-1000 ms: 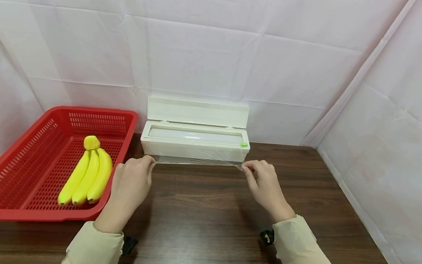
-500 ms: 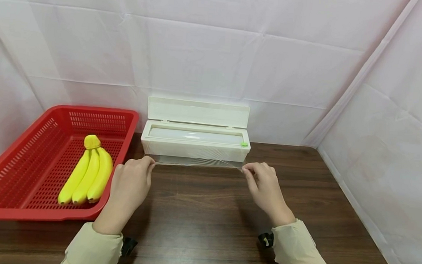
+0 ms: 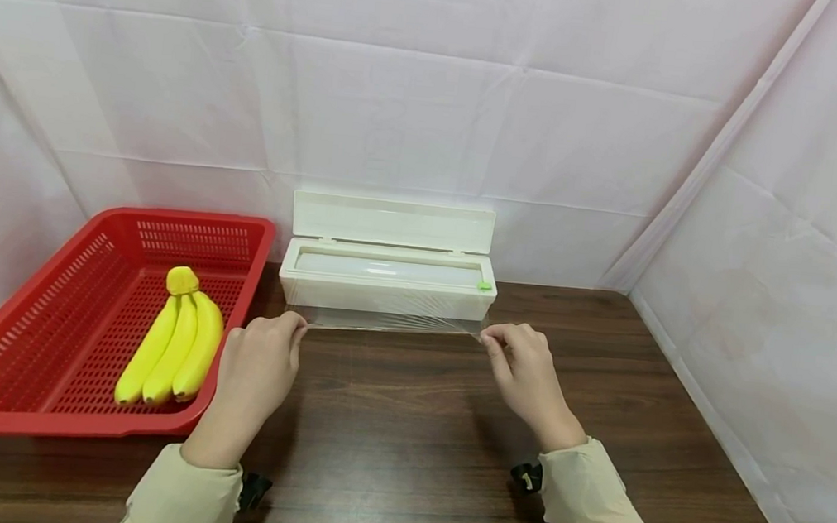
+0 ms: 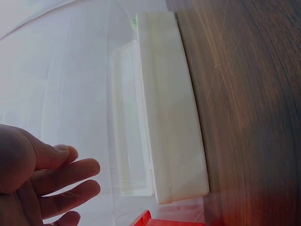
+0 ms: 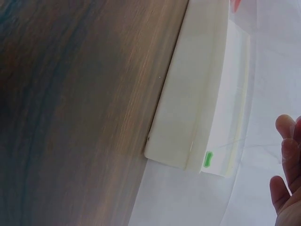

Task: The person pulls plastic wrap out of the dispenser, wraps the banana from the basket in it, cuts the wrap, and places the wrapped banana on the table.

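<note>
A clear sheet of cling film [image 3: 391, 322] stretches from a white dispenser box [image 3: 385, 298] toward me, its front edge taut between both hands. My left hand [image 3: 259, 372] pinches the left corner between thumb and forefinger; the left wrist view shows that thumb [image 4: 61, 153] against the forefinger, other fingers loosely bent. At the right corner my right hand [image 3: 524, 379] pinches the film, with fine creases fanning out from the grip. The dispenser's lid [image 3: 392, 223] stands raised at the back. A small green slider [image 3: 484, 285] sits at the right end of its front bar.
A red slotted basket [image 3: 23, 426] stands at the left, close to the left forearm. In it lies a bunch of yellow bananas [image 3: 177, 348]. White cloth [image 3: 402, 110] hangs behind and at the sides of the dark wooden table [image 3: 401, 459].
Both hands have drawn very slightly toward me, pulling the film's front edge a little farther from the box. Basket, bananas and dispenser stay put.
</note>
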A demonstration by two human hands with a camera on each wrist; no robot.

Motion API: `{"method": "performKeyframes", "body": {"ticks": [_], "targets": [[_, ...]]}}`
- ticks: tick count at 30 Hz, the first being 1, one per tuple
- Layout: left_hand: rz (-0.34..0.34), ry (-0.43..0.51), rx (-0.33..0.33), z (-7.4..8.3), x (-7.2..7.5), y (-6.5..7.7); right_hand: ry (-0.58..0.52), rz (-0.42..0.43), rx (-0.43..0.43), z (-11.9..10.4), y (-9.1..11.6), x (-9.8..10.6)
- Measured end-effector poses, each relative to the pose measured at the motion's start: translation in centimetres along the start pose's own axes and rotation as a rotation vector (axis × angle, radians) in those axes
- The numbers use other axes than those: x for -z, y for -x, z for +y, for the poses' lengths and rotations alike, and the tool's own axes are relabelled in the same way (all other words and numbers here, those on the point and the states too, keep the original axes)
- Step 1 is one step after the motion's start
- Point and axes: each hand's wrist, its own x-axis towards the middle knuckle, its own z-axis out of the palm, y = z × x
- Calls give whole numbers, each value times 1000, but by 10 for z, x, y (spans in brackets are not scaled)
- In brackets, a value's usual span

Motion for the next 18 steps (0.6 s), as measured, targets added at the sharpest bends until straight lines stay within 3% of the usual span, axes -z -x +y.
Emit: {"method": "performKeyframes", "body": {"ticks": [18], "targets": [[-15, -15, -10, 0, 5, 0, 3, -3, -8, -3, 3, 2]]}}
